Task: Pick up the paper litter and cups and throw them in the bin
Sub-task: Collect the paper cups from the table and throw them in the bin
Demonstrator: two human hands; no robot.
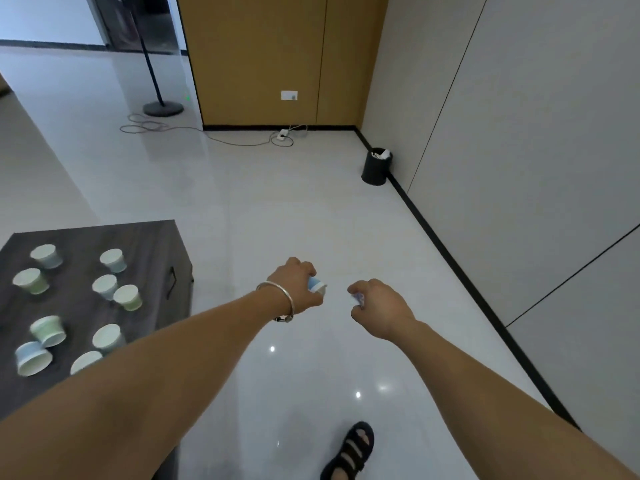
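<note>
Head view: left hand (pixel 298 285) grips a blue paper cup (pixel 317 284), right hand (pixel 377 306) pinches crumpled paper (pixel 358 299) (black bin (pixel 376 166) at one o'clock).

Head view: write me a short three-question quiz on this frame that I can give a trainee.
1. True or false: the black bin stands on the dark table.
2. What does the left hand hold? A) blue paper cup B) a phone C) nothing
3. Fill in: the right hand grips ____.
Key: 1 false, it stands on the floor by the wall; 2 A; 3 crumpled paper.
</note>
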